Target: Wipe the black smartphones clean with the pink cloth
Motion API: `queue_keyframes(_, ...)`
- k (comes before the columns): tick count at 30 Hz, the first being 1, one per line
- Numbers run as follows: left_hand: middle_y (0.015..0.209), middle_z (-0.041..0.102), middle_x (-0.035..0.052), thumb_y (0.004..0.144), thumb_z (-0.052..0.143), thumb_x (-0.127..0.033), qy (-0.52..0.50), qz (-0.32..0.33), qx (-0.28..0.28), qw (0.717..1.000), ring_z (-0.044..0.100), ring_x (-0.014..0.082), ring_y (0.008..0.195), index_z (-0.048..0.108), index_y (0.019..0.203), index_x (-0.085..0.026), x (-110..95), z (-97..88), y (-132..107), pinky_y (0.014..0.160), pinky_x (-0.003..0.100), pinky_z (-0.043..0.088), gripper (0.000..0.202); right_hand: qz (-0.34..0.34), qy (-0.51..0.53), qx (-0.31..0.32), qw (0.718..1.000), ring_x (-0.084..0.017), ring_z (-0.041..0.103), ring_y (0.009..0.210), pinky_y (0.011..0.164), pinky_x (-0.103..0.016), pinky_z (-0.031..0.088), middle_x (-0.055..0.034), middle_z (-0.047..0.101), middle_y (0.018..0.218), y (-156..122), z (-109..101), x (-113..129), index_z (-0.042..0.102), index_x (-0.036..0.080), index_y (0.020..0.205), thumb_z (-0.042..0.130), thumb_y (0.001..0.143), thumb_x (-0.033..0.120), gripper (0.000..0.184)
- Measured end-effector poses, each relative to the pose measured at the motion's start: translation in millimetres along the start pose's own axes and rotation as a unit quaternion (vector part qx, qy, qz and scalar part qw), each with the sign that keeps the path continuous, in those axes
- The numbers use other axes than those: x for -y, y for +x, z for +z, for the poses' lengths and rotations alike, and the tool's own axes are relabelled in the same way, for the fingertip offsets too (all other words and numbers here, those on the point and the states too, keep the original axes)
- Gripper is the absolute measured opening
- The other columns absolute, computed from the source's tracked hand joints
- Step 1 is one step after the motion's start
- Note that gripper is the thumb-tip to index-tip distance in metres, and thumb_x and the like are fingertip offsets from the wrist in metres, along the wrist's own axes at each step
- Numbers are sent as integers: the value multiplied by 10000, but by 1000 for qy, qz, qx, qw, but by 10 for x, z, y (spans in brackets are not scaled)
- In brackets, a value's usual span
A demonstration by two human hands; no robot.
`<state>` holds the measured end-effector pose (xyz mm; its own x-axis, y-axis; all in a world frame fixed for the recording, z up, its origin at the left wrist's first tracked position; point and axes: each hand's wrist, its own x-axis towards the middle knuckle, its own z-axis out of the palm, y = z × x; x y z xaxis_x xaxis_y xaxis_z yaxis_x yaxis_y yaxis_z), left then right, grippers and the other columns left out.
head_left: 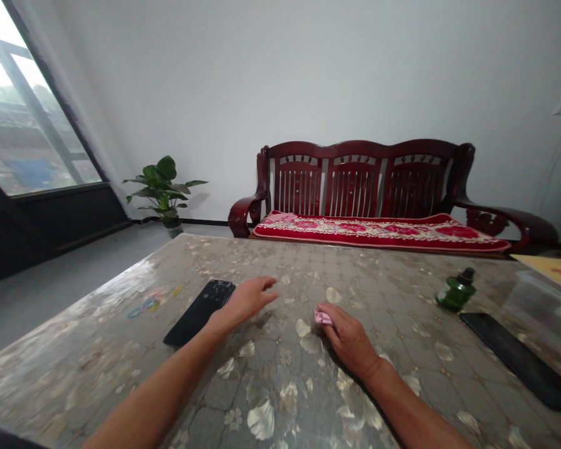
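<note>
My right hand (350, 340) is closed on a small folded pink cloth (323, 317), held at or just above the patterned tabletop (280, 374). Much of the cloth is hidden inside the fingers. To its left, my left hand (249, 298) is held over the table with fingers apart and nothing in them. It is beside a flat black rectangular object (199, 315) with pale marks at its far end, and covers part of that object's right edge. Farther left lie several small coloured bands (152, 302), some of them bunched together.
On the right are a green bottle (457, 290) with a black cap, a long black flat object (518, 358) and a clear plastic box (542, 305) near a yellow sheet (554, 268). Beyond the table stand a dark red wooden bench (355, 149) and a potted plant (163, 184).
</note>
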<state>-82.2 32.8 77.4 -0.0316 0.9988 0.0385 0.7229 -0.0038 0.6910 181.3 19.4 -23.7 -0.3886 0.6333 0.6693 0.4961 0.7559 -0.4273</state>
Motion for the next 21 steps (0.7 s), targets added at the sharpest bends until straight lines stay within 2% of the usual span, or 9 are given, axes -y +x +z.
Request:
queue_keyframes(2,1232,686,152,683,718,-330,54,-16,-30,998,549,366,1258,711,1056,-169,191,-236,-95,1014,384,422,406,4,6,9,1000,-217,687,1076,950,-386,571,-94,717,1155,1,4,0,631,213,1214,466,955,172,309)
queue_keyframes(3,1299,643,179,685,724,-325,95,-28,-45,994,507,388,1299,695,1101,-159,296,-336,-152,1038,412,401,449,5,11,17,1000,-214,688,1069,948,-379,570,-89,720,1143,5,6,3,636,213,1189,467,959,177,288)
queue_keyframes(5,1352,600,193,761,680,-439,275,-48,-42,959,534,392,1267,645,1212,-172,500,-486,-269,1011,437,424,526,5,19,30,999,-208,687,1063,949,-368,564,-81,723,1125,14,10,9,645,217,1153,470,964,182,261)
queue_keyframes(7,1342,589,226,782,648,-532,361,-78,-20,929,560,417,1218,583,1307,-148,667,-570,-364,960,461,452,654,3,23,35,999,-207,686,1060,948,-363,561,-76,725,1111,20,16,14,649,221,1139,474,963,184,252)
queue_keyframes(9,1326,584,243,773,639,-557,380,-113,0,918,575,413,1192,542,1350,-139,776,-604,-421,928,452,465,719,-1,23,35,999,-208,683,1062,948,-364,559,-76,723,1108,18,21,15,649,221,1140,477,958,178,254)
queue_keyframes(12,1274,604,233,769,627,-543,372,-143,11,917,608,381,1149,526,1355,-152,838,-614,-441,900,416,475,711,-10,20,23,999,-215,664,1098,955,-373,552,-91,702,1149,11,19,19,646,217,1141,470,945,156,270)
queue_keyframes(17,1181,647,199,751,635,-535,360,-152,6,920,650,357,1064,568,1296,-177,829,-639,-420,846,384,493,656,11,-1,11,1000,-223,659,1019,877,-354,568,-103,649,1106,20,-12,54,654,214,1083,474,928,146,248)
queue_keyframes(21,1156,667,182,770,613,-509,354,-148,7,923,670,341,1027,507,1394,-168,832,-674,-416,837,373,492,719,18,0,22,1000,-209,650,906,813,-329,565,-86,624,1023,34,-31,82,655,213,1047,485,927,151,217)
